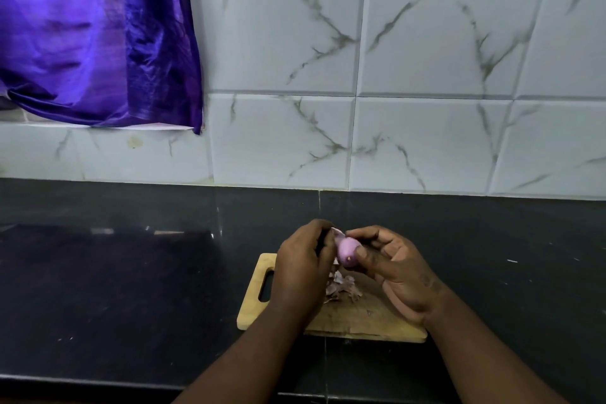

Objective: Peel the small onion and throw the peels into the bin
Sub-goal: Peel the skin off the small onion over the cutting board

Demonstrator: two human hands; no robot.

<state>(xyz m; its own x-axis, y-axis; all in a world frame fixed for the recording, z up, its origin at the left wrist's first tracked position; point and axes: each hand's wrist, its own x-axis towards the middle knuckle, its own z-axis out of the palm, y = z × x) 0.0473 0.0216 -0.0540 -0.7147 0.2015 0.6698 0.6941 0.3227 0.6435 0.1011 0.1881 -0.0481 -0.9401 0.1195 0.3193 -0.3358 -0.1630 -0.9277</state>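
Note:
A small pink-purple onion (347, 252) is held above a wooden cutting board (254, 300). My right hand (396, 269) grips it between thumb and fingers, root end facing me. My left hand (303, 267) closes against the onion's left side, where a pale flap of peel (337, 233) sticks up by its fingertips. A pile of loose peels (342, 287) lies on the board below the hands. No bin is in view.
The board rests on a black stone counter (131, 289) that runs to a white marble-pattern tiled wall (426, 108). A shiny purple curtain (91, 36) hangs at the upper left. The counter's front edge (82, 380) is near the bottom of the view.

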